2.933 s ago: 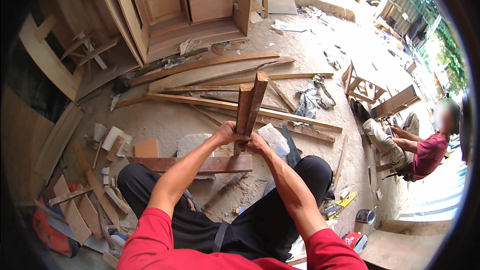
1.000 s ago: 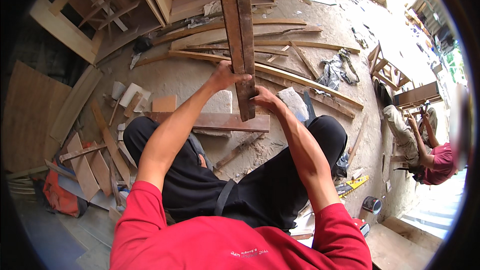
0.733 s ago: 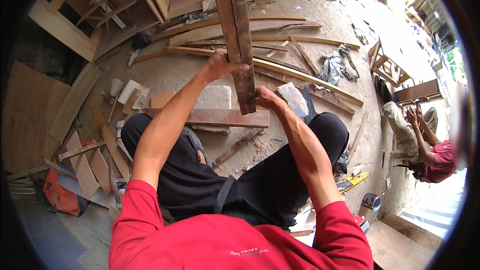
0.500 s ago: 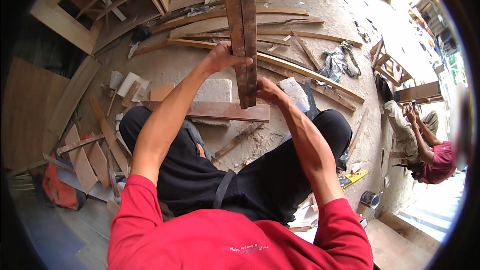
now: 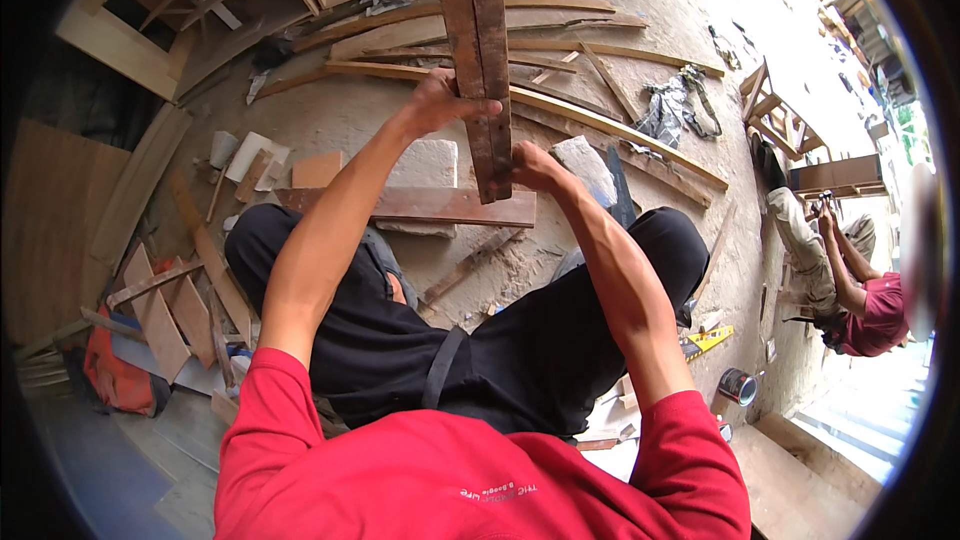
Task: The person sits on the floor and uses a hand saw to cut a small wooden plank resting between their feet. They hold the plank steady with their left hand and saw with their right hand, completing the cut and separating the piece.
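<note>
A pair of long dark-brown wooden planks [image 5: 478, 40], laid side by side with a thin gap between them, rises away from me in my grip. My left hand [image 5: 447, 105] wraps round their left side, its thumb stretched across the front. Lower down, on the right edge near the close end, my right hand [image 5: 533, 167] is closed on them; its fingertips are partly hidden. Beneath that end a shorter reddish-brown board [image 5: 430, 205] lies crosswise on a pale stone block [image 5: 425, 162] between my knees.
Several loose wood strips [image 5: 620, 130] cover the ground ahead. Offcuts [image 5: 160, 315] and an orange bag [image 5: 112, 370] lie at left. At right are a yellow tool [image 5: 708, 340], a tin can [image 5: 738, 386] and a seated person [image 5: 850, 280]. A wooden cabinet frame [image 5: 120, 45] stands far left.
The planks and both hands have shifted slightly up and left in the picture, along with much of the scene. My grip looks the same.
</note>
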Available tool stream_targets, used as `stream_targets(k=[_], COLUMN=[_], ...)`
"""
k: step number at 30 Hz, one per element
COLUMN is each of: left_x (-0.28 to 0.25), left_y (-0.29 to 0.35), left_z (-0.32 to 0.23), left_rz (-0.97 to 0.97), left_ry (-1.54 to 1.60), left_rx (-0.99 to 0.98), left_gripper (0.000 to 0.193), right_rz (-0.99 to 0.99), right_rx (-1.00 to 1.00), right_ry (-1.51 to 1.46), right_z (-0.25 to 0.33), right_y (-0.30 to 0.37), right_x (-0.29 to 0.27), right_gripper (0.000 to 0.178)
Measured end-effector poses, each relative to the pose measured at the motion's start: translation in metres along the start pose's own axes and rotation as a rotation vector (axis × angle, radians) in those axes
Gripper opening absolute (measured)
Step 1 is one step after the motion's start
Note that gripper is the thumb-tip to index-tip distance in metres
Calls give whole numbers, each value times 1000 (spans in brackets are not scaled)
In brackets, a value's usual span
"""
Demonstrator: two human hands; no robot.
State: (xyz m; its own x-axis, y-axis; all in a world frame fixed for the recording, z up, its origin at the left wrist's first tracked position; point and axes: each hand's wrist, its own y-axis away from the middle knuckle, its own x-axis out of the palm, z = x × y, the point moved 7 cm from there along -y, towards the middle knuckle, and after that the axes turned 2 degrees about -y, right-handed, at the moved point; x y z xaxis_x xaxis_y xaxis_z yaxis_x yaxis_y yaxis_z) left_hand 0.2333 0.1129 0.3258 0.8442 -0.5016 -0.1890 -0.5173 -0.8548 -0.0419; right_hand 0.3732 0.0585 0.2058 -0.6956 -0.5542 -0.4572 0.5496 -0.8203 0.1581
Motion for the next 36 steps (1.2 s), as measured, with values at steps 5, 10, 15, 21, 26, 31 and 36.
stream_targets(k=[5, 10, 15, 21, 26, 31, 36], left_x=[3, 7, 13, 10, 17, 21, 29], left_y=[-3, 1, 5, -4, -26, -59, -96], left_z=[4, 7, 34, 67, 108, 155, 203], left_rz=[-4, 15, 75, 110, 90, 108, 154], left_ry=[-30, -53, -37, -57, -264, -442, -638], left_rx=[10, -9, -60, -52, -115, -159, -172], left_gripper=[35, 40, 48, 47, 46, 46, 41], right_rz=[-32, -92, -215, -274, -387, -417, -376], right_rx=[10, 59, 50, 140, 70, 84, 125], right_ry=[55, 80, 12, 17, -21, 24, -16], right_z=[-13, -26, -33, -45, -116, -170, -221], right_y=[-3, -4, -6, -24, -54, -82, -101], right_x=[-2, 1, -2, -10, 4, 5, -2], right_gripper=[32, 33, 33, 32, 37, 34, 34])
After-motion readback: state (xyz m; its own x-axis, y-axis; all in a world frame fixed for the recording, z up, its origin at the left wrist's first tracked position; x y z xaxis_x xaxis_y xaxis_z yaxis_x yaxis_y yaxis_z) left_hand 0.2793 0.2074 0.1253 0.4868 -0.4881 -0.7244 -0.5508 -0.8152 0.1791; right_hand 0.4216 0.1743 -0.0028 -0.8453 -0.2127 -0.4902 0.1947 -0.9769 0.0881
